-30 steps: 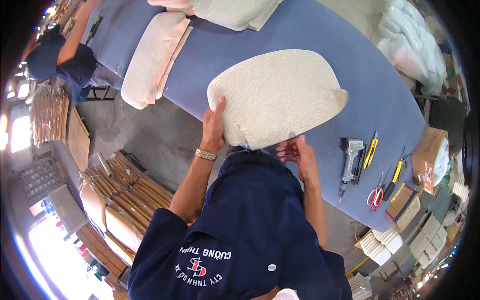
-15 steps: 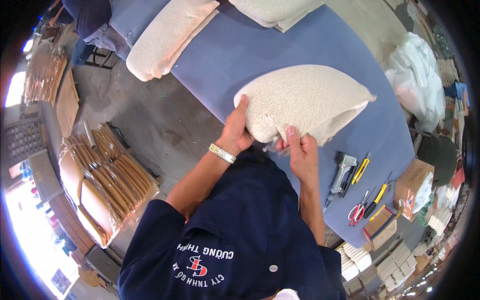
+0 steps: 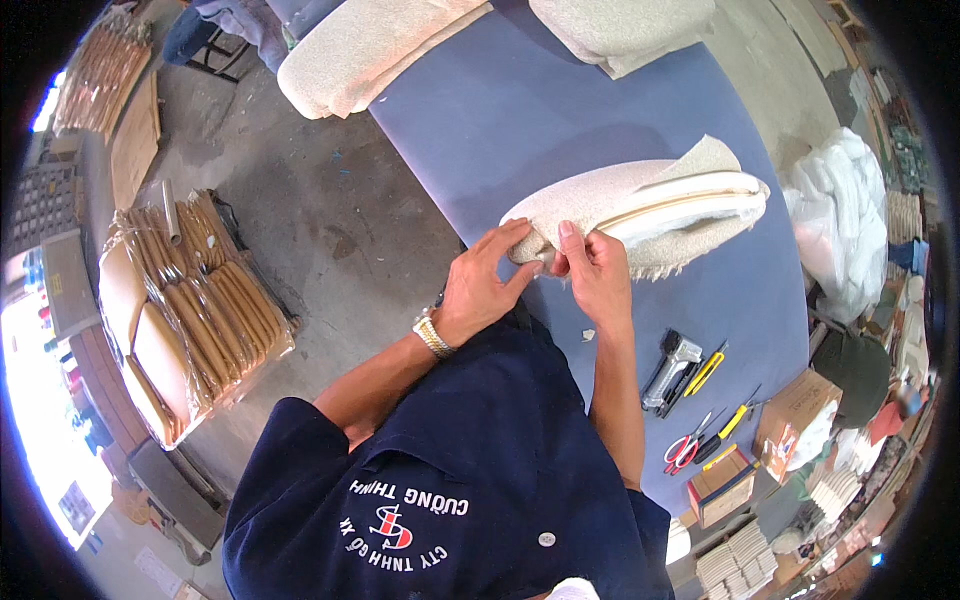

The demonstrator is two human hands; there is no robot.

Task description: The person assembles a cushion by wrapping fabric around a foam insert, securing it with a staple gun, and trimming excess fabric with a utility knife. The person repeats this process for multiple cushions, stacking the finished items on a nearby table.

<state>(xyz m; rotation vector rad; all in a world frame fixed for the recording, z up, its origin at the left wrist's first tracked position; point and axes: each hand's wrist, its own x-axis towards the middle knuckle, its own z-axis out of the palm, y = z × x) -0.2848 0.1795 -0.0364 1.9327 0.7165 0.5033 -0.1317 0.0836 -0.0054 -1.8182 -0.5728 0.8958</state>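
A seat pad (image 3: 590,190) wrapped in cream, nubby fabric is tilted on its edge above the blue-grey table (image 3: 480,130). Its underside faces partly toward me, showing a pale curved rim, white padding and a frayed fabric edge. My left hand (image 3: 478,292) pinches the cover at the pad's near left end, fingers over the top and thumb below. Close beside it, my right hand (image 3: 602,278) grips the fabric edge, thumb on top and fingers curled under. A small pale scrap (image 3: 588,335) lies near my right wrist.
On the table's right lie a staple gun (image 3: 672,370), a yellow utility knife (image 3: 708,370), red-handled scissors (image 3: 684,452) and a small open box (image 3: 722,488). Cream covered pads (image 3: 370,50) rest along the far edge. Plastic-wrapped brown panels (image 3: 200,310) stand at left. White plastic wrap (image 3: 835,210) sits right.
The pad has been turned up so its underside now shows. My left hand has shifted from the pad's side to pinching its near end, closer to my right hand.
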